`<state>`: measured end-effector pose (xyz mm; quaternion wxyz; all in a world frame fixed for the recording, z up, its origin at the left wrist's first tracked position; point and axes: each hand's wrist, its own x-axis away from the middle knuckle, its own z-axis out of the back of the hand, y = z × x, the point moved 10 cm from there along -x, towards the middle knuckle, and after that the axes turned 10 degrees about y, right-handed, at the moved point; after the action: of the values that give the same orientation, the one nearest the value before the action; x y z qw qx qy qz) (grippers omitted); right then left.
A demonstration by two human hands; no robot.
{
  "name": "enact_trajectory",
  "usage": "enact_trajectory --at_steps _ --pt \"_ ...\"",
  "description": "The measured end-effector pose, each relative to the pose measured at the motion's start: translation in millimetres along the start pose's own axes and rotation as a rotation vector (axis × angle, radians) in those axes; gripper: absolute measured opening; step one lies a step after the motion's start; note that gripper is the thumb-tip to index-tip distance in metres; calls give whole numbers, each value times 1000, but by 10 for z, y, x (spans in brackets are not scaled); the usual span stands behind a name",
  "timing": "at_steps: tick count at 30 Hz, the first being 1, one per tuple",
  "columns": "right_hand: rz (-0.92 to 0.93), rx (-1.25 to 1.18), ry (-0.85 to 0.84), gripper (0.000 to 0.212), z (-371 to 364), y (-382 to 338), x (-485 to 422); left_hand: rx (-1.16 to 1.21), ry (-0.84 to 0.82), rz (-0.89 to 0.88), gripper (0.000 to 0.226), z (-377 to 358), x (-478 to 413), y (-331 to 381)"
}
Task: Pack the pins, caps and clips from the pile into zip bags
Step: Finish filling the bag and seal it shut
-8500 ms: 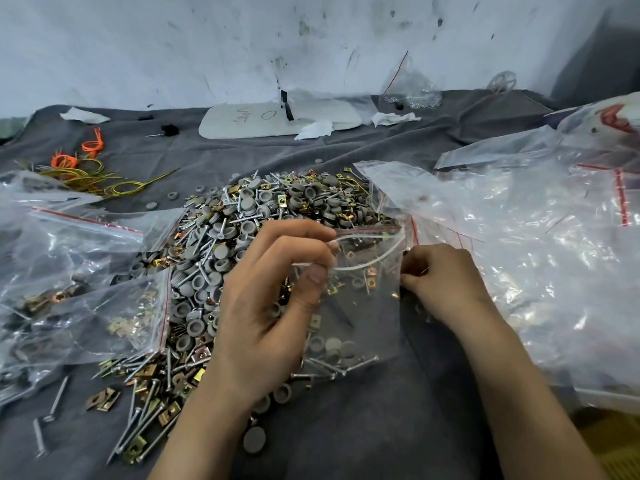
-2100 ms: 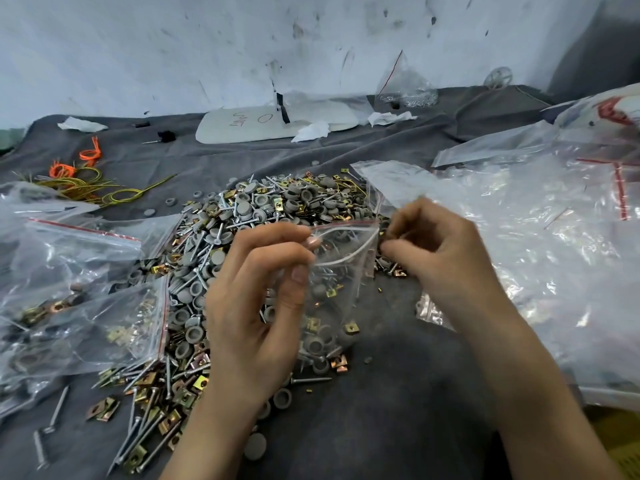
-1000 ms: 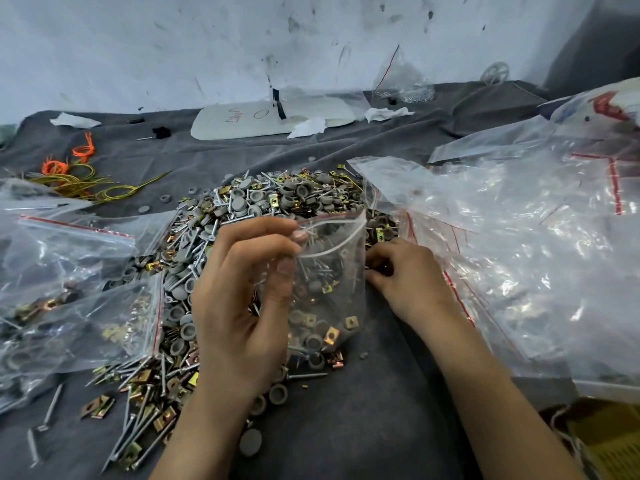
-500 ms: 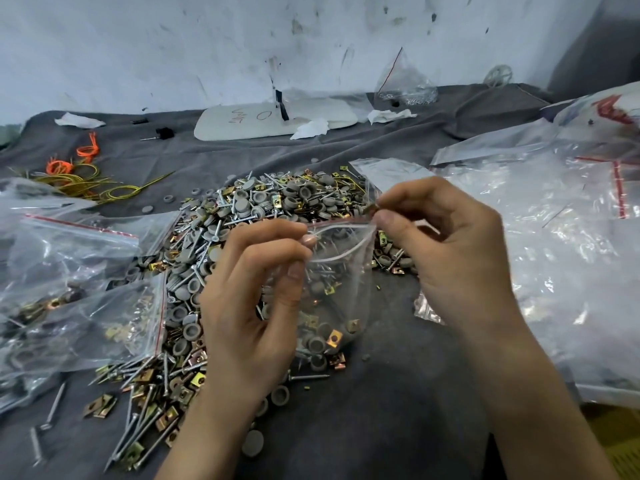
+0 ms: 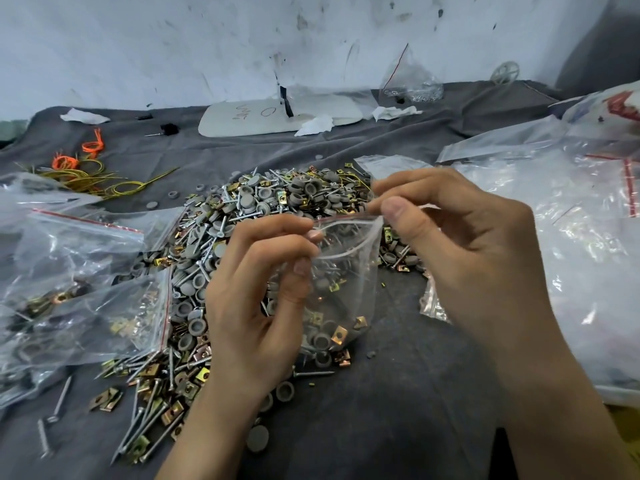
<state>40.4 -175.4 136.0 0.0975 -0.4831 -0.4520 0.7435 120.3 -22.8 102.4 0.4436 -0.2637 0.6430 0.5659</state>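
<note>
Item: one small clear zip bag (image 5: pixel 346 292), red stripe at the mouth, held upright between my two hands in front of me. My left hand (image 5: pixel 252 306) pinches the near lip of the mouth between thumb and curled fingers; my right hand (image 5: pixel 460 265) pinches the right-hand corner of the striped edge between thumb and forefinger, the other fingers loosely bent behind. The mouth gapes open between the two pinches. Contents, settled at the bottom: grey caps, brass-coloured clips and a few pins; I cannot count them through the plastic. The bottom of the bag hangs low by the loose pieces on the cloth; whether it touches them I cannot tell. Pile (image 5: pixel 277 202): grey caps, clips and long pins heaped on the grey cloth (image 5: pixel 398 417) that covers the bench, lying just behind and to the left of the bag, running down past my left wrist. One loose cap (image 5: pixel 258 439) lies beside my left forearm. Left of the pile: filled zip bags (image 5: pixel 86 289) with red stripes, lying flat and overlapping. Right of my right hand: a heap of clear plastic bags (image 5: pixel 561 258). Far side of the bench: orange and yellow wires (image 5: pixel 86 171), a white board (image 5: pixel 249 121) with handwriting, crumpled paper scraps (image 5: pixel 315 124), a small bag (image 5: pixel 410 84) against the wall.
</note>
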Motion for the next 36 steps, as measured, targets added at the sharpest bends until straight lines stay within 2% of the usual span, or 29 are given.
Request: enact_trajectory --at_steps 4,7,10,13,18,21,24,29,36 --pt "-152 24 94 9 129 415 -55 0 2 8 11 5 -4 -8" --pt "-336 313 -110 15 -60 996 29 -3 10 8 11 16 -4 -10" --pt "-406 563 -249 13 -171 1381 173 -11 16 14 10 36 -11 -27" --pt "-392 678 -307 13 -241 1470 225 -24 27 29 11 61 -15 -55" --pt "-259 639 -342 11 -439 1318 234 -31 36 28 17 84 -24 -59" --pt "-238 689 -401 30 -649 1304 364 -29 35 25 17 89 -22 -69" --pt "-212 777 -378 44 -680 1301 390 -31 37 17 16 86 -17 -64" --pt "-240 714 -373 25 -652 1331 361 -26 38 19 16 86 -20 -64" --pt "-240 728 -368 20 -662 1365 367 -39 47 20 15 91 -17 -85"
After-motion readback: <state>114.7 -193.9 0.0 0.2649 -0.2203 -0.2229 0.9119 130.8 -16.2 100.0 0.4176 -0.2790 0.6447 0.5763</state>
